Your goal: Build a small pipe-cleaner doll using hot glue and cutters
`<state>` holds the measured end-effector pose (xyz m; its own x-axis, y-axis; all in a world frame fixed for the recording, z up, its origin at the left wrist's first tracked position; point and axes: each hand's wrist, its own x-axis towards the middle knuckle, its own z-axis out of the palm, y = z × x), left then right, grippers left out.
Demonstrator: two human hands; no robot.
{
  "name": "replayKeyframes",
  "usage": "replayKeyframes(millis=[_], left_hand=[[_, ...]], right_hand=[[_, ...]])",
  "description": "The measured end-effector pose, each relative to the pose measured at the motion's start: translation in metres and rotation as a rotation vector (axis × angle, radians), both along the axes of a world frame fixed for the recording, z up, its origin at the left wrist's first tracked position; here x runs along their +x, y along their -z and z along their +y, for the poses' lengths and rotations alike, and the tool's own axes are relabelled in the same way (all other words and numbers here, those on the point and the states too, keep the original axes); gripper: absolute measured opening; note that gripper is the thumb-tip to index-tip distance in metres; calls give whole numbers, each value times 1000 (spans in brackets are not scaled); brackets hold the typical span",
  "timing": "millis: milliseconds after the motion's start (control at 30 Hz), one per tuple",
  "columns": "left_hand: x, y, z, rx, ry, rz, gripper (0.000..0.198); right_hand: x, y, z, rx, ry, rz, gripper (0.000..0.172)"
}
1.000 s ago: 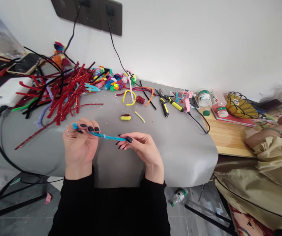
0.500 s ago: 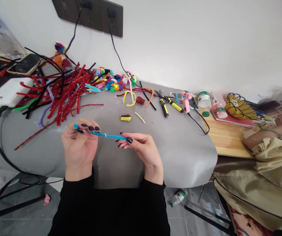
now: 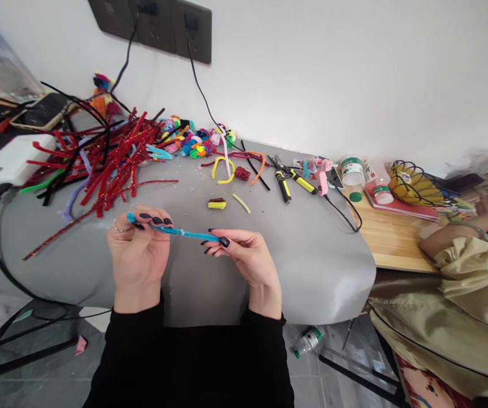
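Note:
A blue pipe cleaner stretches between my two hands above the near part of the grey tabletop. My left hand pinches it toward its left end, whose tip pokes out past the fingers. At the other end, my right hand closes thumb and fingers on it. Beyond my hands lie a small yellow and dark red bundle and a short pale yellow piece. A coiled dark red piece and a bent yellow pipe cleaner are farther back.
Red glittery pipe cleaners pile up at left, beside a white power adapter. Yellow-handled pliers and a pink glue gun lie back right, the gun's cord trailing. A co-worker's sleeve shows at right; a bottle lies below.
Both hands keep the same hold on the blue pipe cleaner. The view has shifted very slightly; nothing else visibly moves.

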<state>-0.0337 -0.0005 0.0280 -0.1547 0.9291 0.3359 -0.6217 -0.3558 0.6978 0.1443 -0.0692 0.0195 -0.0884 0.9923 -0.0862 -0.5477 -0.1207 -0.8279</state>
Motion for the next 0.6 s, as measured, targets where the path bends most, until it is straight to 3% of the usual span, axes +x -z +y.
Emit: replayKeyframes(millis=[600], left_hand=[[4, -1, -1, -21, -42, 17, 27]], right_hand=[[-2, -1, 3, 13, 42, -10, 33]])
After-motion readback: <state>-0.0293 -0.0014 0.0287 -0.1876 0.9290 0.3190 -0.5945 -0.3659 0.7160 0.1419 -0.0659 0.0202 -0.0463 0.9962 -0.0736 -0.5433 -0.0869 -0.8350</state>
